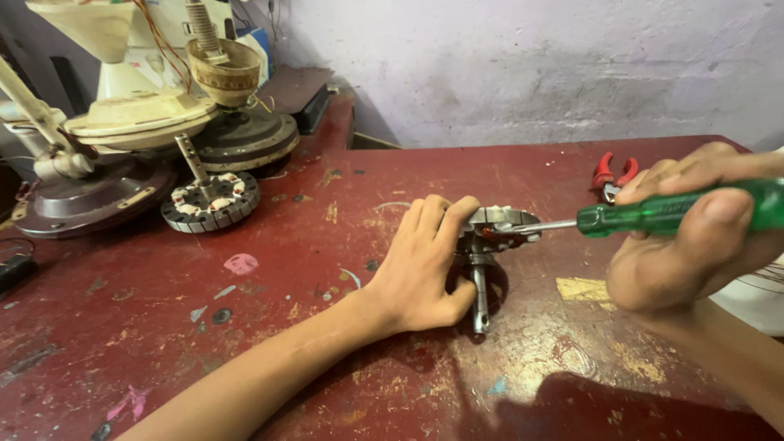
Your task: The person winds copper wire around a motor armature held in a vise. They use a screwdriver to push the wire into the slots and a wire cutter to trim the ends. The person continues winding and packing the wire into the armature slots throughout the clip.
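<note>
On the red, paint-chipped worktable, at its middle, your left hand is closing round a small metal motor stator, fingers curled over its top edge, thumb lying near its shaft, which is pointing toward you. Your right hand is gripping a green-handled screwdriver in a full fist, thumb along the handle, and its blade is reaching into the stator just beside the left fingertips. For this step you are best keeping the blade level and seated, pressing the stator down so it is not turning, and holding those fingertips clear of the tip in case it slips. Beyond: red-handled pliers lying behind the screwdriver; a second stator with upright shaft standing well apart at left; fan motor housings stacking up in the far left corner.
</note>
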`<state>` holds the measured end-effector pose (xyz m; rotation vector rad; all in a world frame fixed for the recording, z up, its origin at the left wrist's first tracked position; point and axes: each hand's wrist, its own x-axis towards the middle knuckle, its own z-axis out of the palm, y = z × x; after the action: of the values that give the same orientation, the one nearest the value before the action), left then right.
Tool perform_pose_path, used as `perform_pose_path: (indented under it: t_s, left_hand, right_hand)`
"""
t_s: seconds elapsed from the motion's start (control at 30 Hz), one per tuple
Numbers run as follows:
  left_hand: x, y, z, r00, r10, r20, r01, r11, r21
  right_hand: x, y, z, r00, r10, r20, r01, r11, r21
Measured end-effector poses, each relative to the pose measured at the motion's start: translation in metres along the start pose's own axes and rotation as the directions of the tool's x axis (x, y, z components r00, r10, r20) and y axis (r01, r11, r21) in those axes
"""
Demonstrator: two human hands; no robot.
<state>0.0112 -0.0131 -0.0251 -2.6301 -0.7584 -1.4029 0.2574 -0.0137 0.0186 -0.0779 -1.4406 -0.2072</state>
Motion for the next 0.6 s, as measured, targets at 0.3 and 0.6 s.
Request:
perform_pose_path:
  t_s: [0.3, 0.6]
  left_hand:
    - [-0.001, -0.004, 0.003, 1.000, -0.024, 0.008, 0.024, 1.000, -0.020]
    - [-0.003, -0.009, 0.003, 0.998, -0.044, 0.039, 0.045, 0.999, -0.029]
  right_hand:
    - [0.008, -0.011, 0.001, 0.987, 0.085, 0.133, -0.082, 0.996, -0.023]
    - [0.024, -0.030, 0.010, 0.935, 0.147, 0.322, -0.153, 0.988, -0.008]
